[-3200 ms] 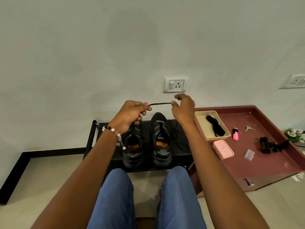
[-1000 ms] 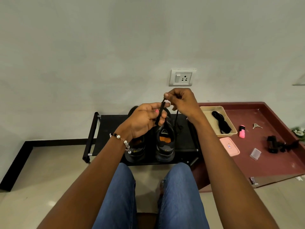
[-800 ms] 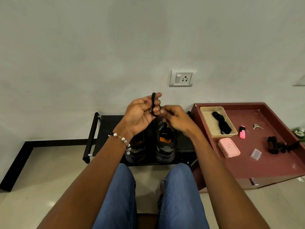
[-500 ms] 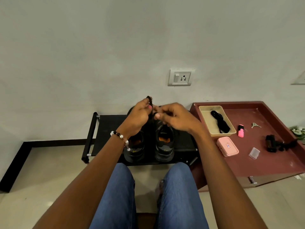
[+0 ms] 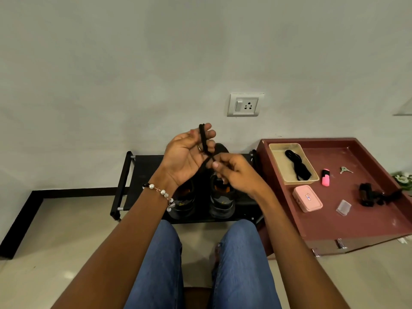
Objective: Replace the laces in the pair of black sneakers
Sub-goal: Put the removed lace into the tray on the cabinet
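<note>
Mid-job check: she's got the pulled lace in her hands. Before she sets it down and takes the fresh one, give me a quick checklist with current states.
1. Old lace folded into a bundle against the left hand: ok.
2. Loose end pinched by the right hand: ok.
3. Lace free of both sneakers: cannot tell, the hands cover the eyelets.
4. Replacement lace lying in the beige tray: ok.
5. Bare space on the maroon table to drop the old lace: ok.
6. Both sneakers upright on the black rack: ok.
</note>
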The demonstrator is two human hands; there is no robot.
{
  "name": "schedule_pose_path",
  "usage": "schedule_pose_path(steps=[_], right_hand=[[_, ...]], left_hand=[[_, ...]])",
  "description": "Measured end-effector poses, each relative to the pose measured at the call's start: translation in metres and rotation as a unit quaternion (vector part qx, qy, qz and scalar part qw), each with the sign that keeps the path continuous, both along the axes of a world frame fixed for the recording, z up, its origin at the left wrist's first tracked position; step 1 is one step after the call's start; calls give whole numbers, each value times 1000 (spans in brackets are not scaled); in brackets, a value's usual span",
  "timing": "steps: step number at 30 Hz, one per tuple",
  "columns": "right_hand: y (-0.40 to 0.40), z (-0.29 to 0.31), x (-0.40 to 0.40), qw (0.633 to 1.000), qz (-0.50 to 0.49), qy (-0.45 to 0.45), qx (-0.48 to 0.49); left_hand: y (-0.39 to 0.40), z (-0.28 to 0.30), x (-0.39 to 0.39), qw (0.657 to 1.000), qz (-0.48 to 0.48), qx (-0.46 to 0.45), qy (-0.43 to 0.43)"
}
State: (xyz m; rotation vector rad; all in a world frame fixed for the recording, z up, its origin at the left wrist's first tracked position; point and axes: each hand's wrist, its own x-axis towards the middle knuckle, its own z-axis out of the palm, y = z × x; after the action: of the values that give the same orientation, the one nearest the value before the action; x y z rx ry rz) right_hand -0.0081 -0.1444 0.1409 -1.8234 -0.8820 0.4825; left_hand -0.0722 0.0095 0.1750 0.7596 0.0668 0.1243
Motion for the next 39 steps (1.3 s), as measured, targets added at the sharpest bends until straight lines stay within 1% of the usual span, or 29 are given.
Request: schedule_pose_path(steps=[1, 3, 6, 8, 9, 12, 15, 17, 19, 20, 22, 24, 25, 27, 28, 30, 32, 33, 35, 37, 39], right_hand=[[0, 2, -3, 1000, 17, -17, -15], [0, 8, -4, 997, 37, -53, -39], [-1, 26, 4, 996, 23, -76, -34], [-2, 39, 12, 995, -15, -92, -21], [-2, 46, 16, 995, -34, -90, -8], [0, 51, 31, 994, -81, -44, 52], [2, 39, 36, 992, -111, 5, 65], [3, 25, 31, 993, -102, 41, 43], [4, 14, 20, 996, -69, 54, 2], [4, 10, 14, 998, -47, 46, -22], [4, 7, 4, 998, 3, 0, -70], [4, 9, -3, 992, 47, -45, -110], [4, 12, -5, 988, 64, -59, -125], [4, 19, -5, 984, 79, -86, -135], [3, 23, -3, 985, 77, -95, -125], [2, 32, 3, 990, 54, -94, -87], [1, 41, 13, 992, 8, -105, -66], [-1, 45, 17, 992, -12, -113, -60], [-3, 49, 27, 994, -40, -99, -39], [-5, 47, 36, 996, -65, -66, -6], [-6, 42, 40, 996, -83, -38, 22]], left_hand=[[1, -1, 2, 999, 21, 32, 17], [0, -4, 4, 989, 38, 129, 65], [-2, -11, 2, 960, 5, 254, 120], [-5, -13, -5, 944, -42, 308, 106], [-7, -13, -8, 941, -70, 318, 86], [-12, -9, -15, 954, -116, 271, 57], [-12, -5, -13, 978, -103, 181, 31], [-11, -3, -10, 990, -82, 113, 17], [-9, -2, -6, 997, -55, 52, 15], [-7, -2, -4, 999, -39, 30, 12], [-4, -2, 0, 1000, 5, 8, 11], [-2, -4, 3, 998, 50, 37, 23], [-2, -5, 4, 994, 65, 79, 34], [-1, -10, 6, 975, 69, 202, 68], [-1, -13, 6, 963, 56, 251, 87], [-2, -19, 2, 947, 11, 299, 115], [-3, -22, -5, 937, -40, 333, 96], [-4, -22, -8, 934, -61, 341, 84], [-5, -21, -12, 938, -95, 324, 78], [-6, -20, -14, 948, -129, 283, 69], [-5, -19, -15, 963, -143, 221, 51]])
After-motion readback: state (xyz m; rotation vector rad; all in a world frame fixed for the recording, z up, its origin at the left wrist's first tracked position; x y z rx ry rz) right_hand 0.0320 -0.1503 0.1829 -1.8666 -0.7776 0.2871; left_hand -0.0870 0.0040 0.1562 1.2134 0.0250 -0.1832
